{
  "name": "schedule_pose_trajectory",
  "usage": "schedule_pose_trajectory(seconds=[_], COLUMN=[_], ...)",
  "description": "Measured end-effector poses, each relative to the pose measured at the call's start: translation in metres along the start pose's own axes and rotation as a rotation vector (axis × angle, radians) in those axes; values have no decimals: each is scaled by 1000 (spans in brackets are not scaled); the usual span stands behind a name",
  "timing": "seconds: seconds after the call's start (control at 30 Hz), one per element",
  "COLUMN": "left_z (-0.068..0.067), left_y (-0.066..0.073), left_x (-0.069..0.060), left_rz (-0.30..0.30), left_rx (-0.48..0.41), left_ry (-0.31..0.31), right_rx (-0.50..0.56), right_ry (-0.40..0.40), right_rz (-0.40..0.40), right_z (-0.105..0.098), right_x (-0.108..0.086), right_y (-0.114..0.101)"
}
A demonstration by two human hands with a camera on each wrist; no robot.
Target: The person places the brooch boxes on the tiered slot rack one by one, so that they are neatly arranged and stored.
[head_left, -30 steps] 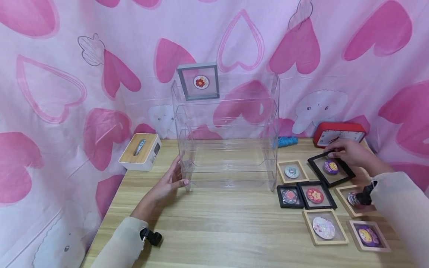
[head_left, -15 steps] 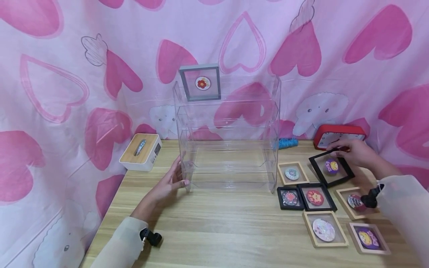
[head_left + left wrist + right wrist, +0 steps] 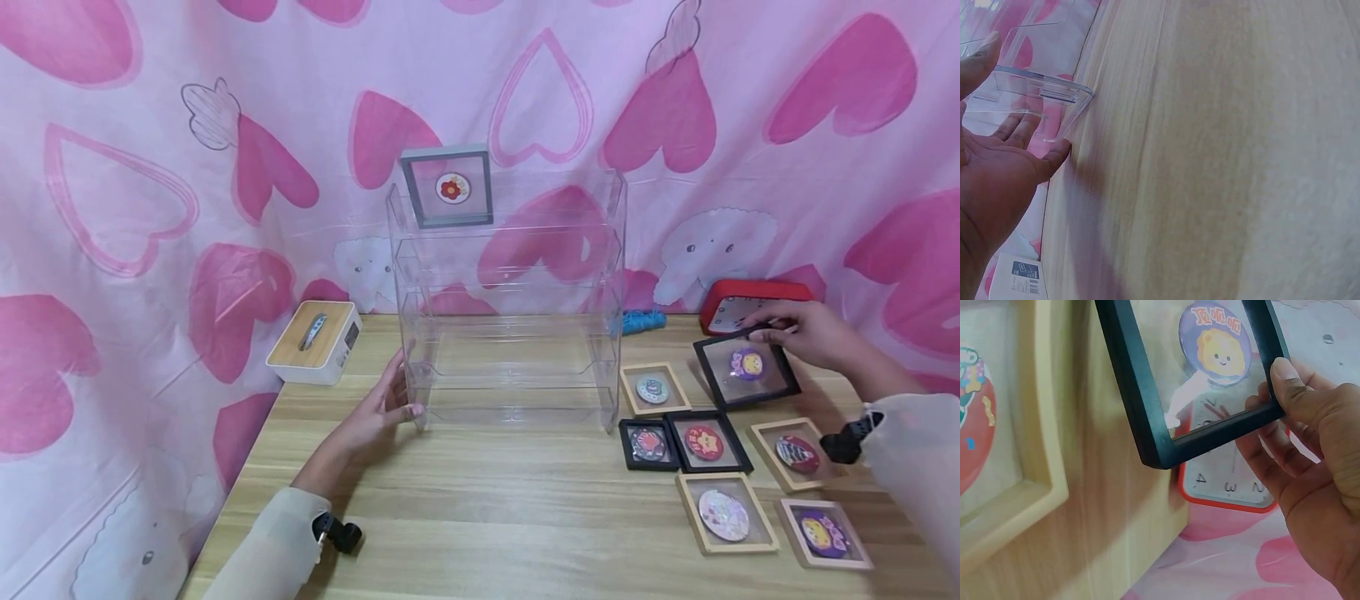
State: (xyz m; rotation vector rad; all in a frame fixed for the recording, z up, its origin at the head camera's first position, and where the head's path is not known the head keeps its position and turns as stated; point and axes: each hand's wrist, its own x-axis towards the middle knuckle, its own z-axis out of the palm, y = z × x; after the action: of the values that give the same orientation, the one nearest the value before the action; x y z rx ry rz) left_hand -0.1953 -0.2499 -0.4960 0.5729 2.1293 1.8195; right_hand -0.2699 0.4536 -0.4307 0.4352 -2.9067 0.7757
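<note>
A clear tiered rack (image 3: 513,375) stands at mid-table, a grey frame with a flower badge (image 3: 453,187) on its top tier at the left. My left hand (image 3: 371,412) touches the rack's lower left side, thumb at the front corner; in the left wrist view the hand (image 3: 997,169) has spread fingers around the rack's edge (image 3: 1054,84). With my right hand (image 3: 810,337) I pinch the top edge of a black frame with a purple badge (image 3: 747,364), which is tilted up. The right wrist view shows thumb and fingers of the hand (image 3: 1316,444) on the black frame (image 3: 1129,381).
Several framed badges lie on the right, among them a light wood frame (image 3: 727,548) and a pink-edged frame (image 3: 825,562). A red clock (image 3: 757,290) is behind the right hand, blue cord (image 3: 642,322) beside the rack. A white box with a wooden top (image 3: 303,372) stands left.
The black frame in my right hand has tilted more upright, its upper edge raised, and the right hand has shifted slightly. My left hand stays at the rack.
</note>
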Motion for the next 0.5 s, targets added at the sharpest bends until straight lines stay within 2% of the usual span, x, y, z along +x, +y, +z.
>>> schedule_pose_trajectory(seconds=[0.1,0.23,0.33,0.5], left_z=[0,0,0,1], left_y=[0,0,1,1], left_x=[0,0,0,-1], left_rz=[4,6,4,-6], left_rx=[-1,2,5,4], left_ry=[-2,-1,1,7], right_rx=[-2,13,35,22], right_ry=[25,100,137,106], right_rz=[-9,-58,-49,7], right_z=[-5,-9,-11,-23], right_x=[-2,-2,1,5], right_y=[-3,-6,-10,-26])
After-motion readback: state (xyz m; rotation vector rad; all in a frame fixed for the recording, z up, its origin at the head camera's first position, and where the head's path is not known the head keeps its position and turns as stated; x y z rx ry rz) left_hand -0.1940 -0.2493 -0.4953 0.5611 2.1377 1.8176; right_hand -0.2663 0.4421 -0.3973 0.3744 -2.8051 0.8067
